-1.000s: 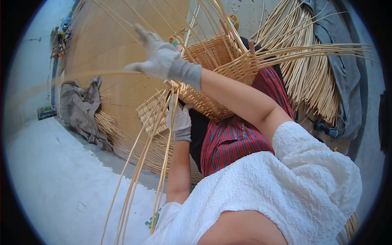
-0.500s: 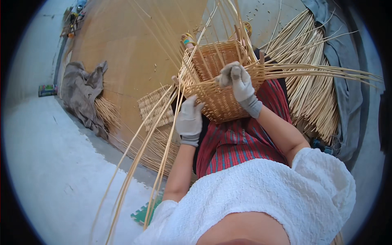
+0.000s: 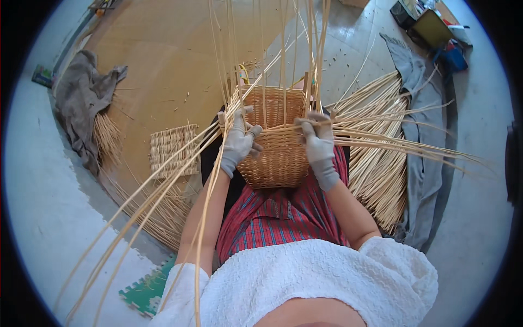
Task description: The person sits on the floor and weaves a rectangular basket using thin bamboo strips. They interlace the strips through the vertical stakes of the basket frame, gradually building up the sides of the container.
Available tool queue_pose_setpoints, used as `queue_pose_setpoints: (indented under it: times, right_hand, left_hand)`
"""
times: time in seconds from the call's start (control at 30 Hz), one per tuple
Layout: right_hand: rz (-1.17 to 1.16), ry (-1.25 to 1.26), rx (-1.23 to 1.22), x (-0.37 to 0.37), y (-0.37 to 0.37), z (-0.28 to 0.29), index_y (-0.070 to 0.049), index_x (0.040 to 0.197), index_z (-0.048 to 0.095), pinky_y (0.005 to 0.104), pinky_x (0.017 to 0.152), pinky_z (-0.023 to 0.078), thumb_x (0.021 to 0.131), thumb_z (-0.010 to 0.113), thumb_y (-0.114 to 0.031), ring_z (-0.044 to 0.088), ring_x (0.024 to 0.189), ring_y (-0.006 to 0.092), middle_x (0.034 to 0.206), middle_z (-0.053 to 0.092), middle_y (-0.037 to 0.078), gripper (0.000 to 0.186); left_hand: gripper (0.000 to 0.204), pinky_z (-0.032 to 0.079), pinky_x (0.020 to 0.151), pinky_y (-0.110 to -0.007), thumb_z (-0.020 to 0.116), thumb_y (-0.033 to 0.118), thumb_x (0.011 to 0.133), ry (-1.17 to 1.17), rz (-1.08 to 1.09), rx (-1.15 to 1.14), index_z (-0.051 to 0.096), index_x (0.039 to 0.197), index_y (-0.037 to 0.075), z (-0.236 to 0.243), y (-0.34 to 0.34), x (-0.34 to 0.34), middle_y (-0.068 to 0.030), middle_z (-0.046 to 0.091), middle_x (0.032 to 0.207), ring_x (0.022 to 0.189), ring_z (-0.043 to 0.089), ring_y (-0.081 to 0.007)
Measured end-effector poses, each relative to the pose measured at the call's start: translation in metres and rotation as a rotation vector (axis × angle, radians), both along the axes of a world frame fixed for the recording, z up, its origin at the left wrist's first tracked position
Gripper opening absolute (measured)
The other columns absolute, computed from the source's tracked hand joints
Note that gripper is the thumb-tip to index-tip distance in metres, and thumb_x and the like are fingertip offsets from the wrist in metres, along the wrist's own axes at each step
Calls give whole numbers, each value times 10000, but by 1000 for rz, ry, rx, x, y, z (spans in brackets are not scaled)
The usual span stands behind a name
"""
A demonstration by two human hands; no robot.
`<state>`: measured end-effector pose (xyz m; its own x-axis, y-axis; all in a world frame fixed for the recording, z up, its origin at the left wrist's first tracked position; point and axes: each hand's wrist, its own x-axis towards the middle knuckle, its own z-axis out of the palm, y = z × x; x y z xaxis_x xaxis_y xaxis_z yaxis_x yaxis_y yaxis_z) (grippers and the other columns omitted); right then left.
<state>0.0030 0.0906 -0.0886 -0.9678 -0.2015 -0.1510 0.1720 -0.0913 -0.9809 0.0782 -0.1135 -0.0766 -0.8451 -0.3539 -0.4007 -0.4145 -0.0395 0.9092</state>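
Observation:
A half-woven wicker basket (image 3: 275, 163) rests on my lap, its near wall facing me and upright stakes (image 3: 283, 65) rising from its walls. My left hand (image 3: 238, 143), in a pale grey work glove, grips the basket's near left corner, the thumb lying against the outer wall. At the right end of the near rim, my gloved right hand (image 3: 318, 143) has its fingers bent in and closed on a wicker rod at the weave; they are slightly blurred. Long loose rods (image 3: 163, 188) trail from the left corner toward me. More long rods (image 3: 392, 143) stick out to the right.
A large bundle of wicker rods (image 3: 376, 185) lies at the right on a grey cloth (image 3: 425, 163). To the left are a flat woven panel (image 3: 174, 150), more rods (image 3: 163, 212) and a crumpled grey cloth (image 3: 81, 103). A green foam mat (image 3: 147, 289) lies at lower left; boxes (image 3: 433, 30) stand far right.
The basket appears straighter and lower in view. My left hand has come up onto its left corner from beside the wall. The right hand has moved along the rim to its right end.

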Motion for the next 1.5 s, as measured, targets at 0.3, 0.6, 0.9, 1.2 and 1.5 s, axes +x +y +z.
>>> queue_pose_setpoints:
  times: [0.3,0.6,0.9,1.2,1.5]
  right_hand:
    - [238,547,310,-67,-47,50,-119,1484,391,509,925,577,1027,470,-67,737,955,336,1059,722,206,466]
    - [-136,300,-159,-16,50,2,-70,1199,512,294,753,548,1058,577,-96,716,840,177,954,753,143,158]
    - [-10,1139,550,-104,-16,67,-98,1557,358,348,909,557,940,627,10,695,1039,204,1266,671,155,681]
    - [60,259,347,37,96,6,-76,1463,499,342,902,570,1038,553,-115,718,1034,211,1137,721,133,429]
    - [111,663,605,50,6,8,-165,1471,523,432,1016,526,890,688,-78,629,1196,350,1446,560,152,610]
  left_hand:
    - [235,443,308,-339,605,157,1032,-3,134,-20,451,1182,62,-6,6,-7,-76,559,741,356,550,-202]
    - [403,597,789,-347,630,56,987,375,202,-598,485,1363,51,19,49,-4,-153,673,1101,867,720,-191]
    - [438,522,854,-446,542,460,1049,33,-182,-512,632,1079,33,-11,79,-54,-206,686,916,900,676,-369]
    - [259,485,610,-354,710,303,984,57,-97,-295,635,989,55,-29,75,-54,-85,644,761,622,588,-183]
    - [168,516,483,-231,743,62,946,533,677,114,661,1088,28,-18,-1,91,-58,689,838,549,633,-131]
